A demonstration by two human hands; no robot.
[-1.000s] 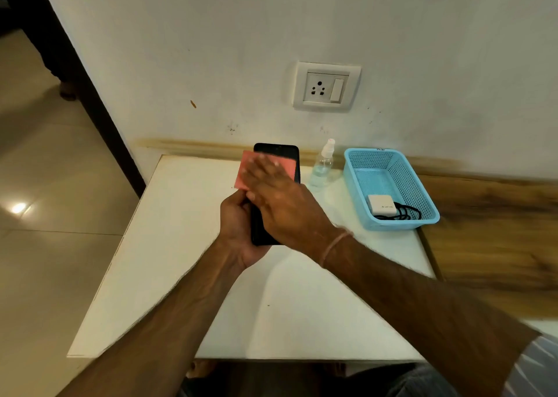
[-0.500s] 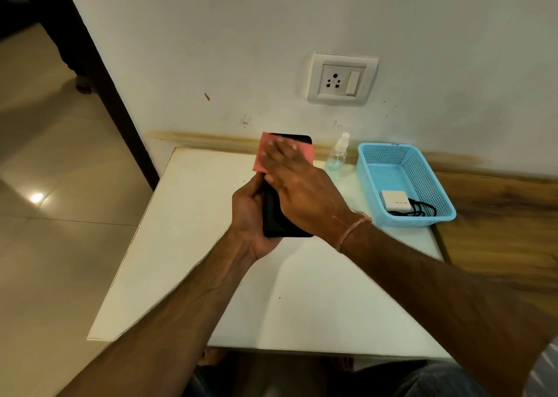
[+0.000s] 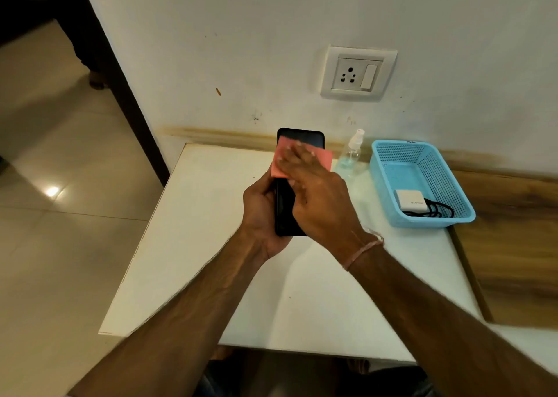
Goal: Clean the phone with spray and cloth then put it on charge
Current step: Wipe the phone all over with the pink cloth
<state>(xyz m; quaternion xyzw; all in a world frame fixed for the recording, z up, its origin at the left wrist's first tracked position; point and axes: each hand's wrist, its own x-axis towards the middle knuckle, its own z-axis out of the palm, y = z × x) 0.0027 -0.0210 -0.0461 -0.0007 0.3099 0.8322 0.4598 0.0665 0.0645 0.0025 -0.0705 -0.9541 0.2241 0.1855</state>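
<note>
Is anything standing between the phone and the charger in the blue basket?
Only the spray bottle, upright on the table between the phone and the blue basket, near the wall. The charger lies uncovered in the basket; the right hand presses the cloth on the phone.

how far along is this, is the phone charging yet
Spraying is probably done: the spray bottle stands on the table, in no hand. In hand: the left hand grips the phone while the right hand presses the pink cloth against it. Left: charging; the charger lies in the blue basket and the wall socket has nothing plugged in.
</note>
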